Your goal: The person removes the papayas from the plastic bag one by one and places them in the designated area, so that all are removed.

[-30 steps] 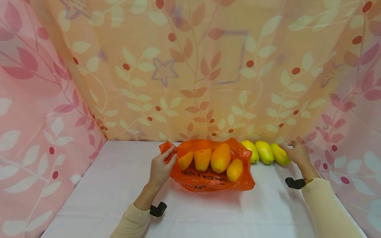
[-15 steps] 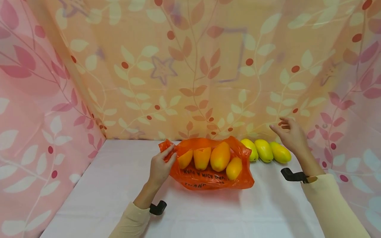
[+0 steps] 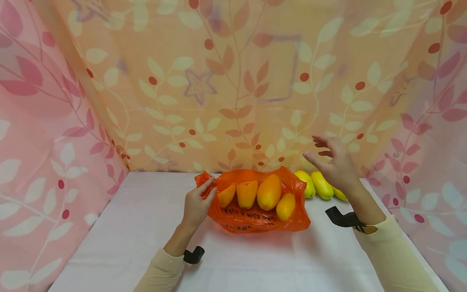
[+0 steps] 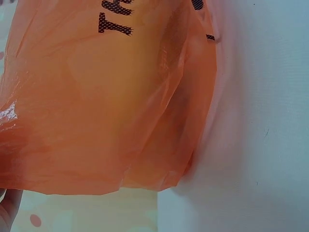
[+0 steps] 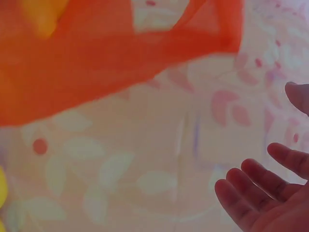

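An orange-red plastic bag (image 3: 251,228) with dark lettering lies on its side in the head view, its mouth facing up toward the camera. Several yellow mangoes (image 3: 269,192) show inside it. My left hand (image 3: 195,207) pinches the bunched left end of the bag. In the left wrist view the bag (image 4: 87,106) fills most of the picture. My right hand (image 3: 337,166) is raised above the yellow-green mangoes (image 3: 322,185) to the right of the bag. It holds nothing; its fingers (image 5: 260,179) are spread and slightly bent in the right wrist view.
Three yellow-green mangoes lie in a row by the back edge of the white table (image 3: 146,235), the rightmost partly hidden by my right forearm. Floral cloth walls (image 3: 164,121) stand at the back and both sides.
My right hand has lifted off the rightmost yellow-green mango and moved up and left, toward the bag. My left hand keeps its grip on the bag, which stays almost still.
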